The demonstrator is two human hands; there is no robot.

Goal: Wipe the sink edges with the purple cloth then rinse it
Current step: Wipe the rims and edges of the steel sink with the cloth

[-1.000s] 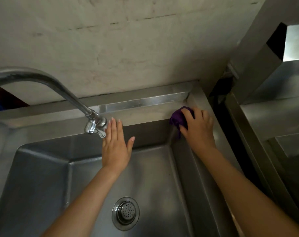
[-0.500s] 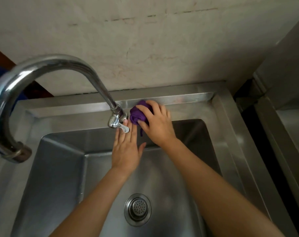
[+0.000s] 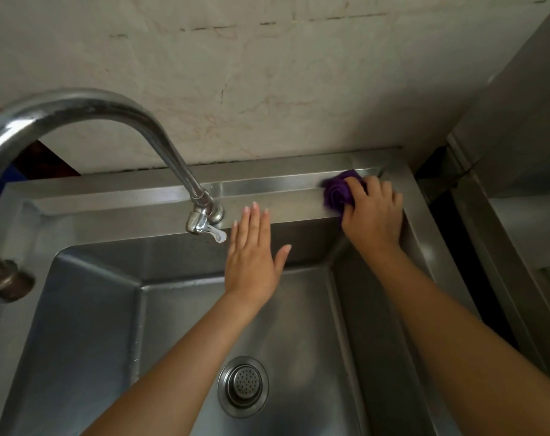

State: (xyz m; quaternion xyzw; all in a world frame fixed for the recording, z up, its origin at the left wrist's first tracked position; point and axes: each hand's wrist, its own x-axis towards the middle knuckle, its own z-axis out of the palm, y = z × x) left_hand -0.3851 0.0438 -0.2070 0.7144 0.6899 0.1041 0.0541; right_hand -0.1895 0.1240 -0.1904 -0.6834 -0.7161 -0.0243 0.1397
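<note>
A bunched purple cloth (image 3: 338, 191) lies pressed on the back rim of the steel sink (image 3: 261, 191), close to its far right corner. My right hand (image 3: 374, 215) is shut on the cloth and covers its right half. My left hand (image 3: 253, 253) is flat with fingers together, resting over the back edge of the basin just right of the tap's spout. It holds nothing.
A curved steel tap (image 3: 88, 111) arches from the left, its spout (image 3: 204, 220) ending beside my left hand. No water runs. A drain strainer (image 3: 244, 385) sits in the basin floor. A stained wall (image 3: 267, 73) rises behind the rim. Another steel unit (image 3: 519, 231) stands to the right across a dark gap.
My right hand slid the cloth from the corner leftward to beside the spout, then back right to the far right corner. My left hand stayed by the spout.
</note>
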